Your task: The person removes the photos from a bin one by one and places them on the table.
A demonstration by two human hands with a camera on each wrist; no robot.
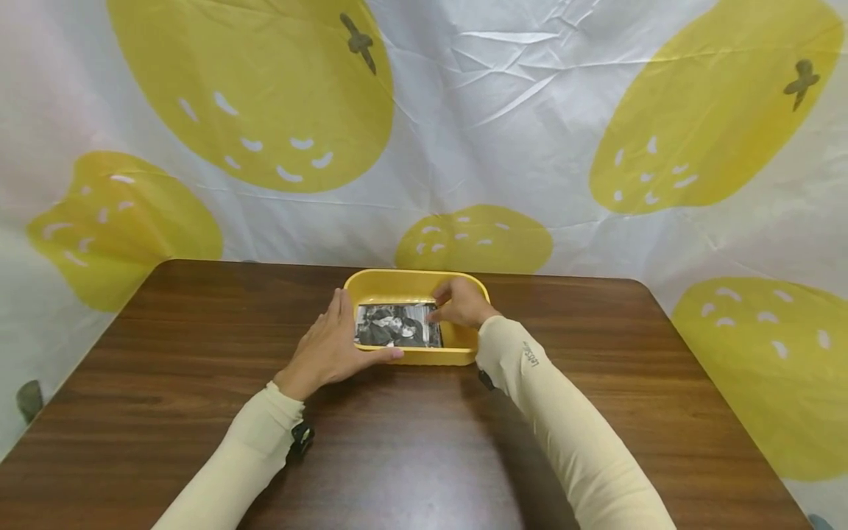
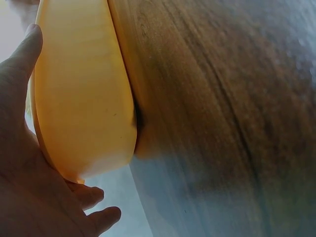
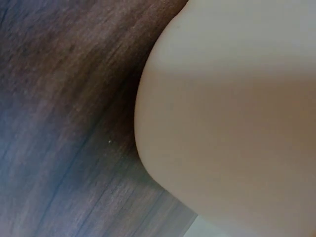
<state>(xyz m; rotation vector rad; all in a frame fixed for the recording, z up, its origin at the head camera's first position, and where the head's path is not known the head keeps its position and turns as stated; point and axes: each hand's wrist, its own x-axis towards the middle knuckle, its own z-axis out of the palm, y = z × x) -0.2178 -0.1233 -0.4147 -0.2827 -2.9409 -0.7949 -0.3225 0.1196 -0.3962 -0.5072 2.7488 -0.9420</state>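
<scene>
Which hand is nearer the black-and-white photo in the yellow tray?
Right. The right hand has its fingers on the photo at its right edge; the left hand holds the yellow tray beside its left edge.

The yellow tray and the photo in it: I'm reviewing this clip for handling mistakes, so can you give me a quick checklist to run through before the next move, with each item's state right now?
1. Yellow tray sits flat on the wooden table: ok.
2. Left hand steadies the tray's left side, thumb along its near rim: ok.
3. Right hand has the black-and-white photo by its right edge: fingers are on it, but whether they pinch it, cannot tell.
4. Photo lies inside the tray's walls: ok.
5. Photo unbent and undamaged: cannot tell, too small.
6. Table beside the tray free for setting things down: ok in the head view.
</scene>
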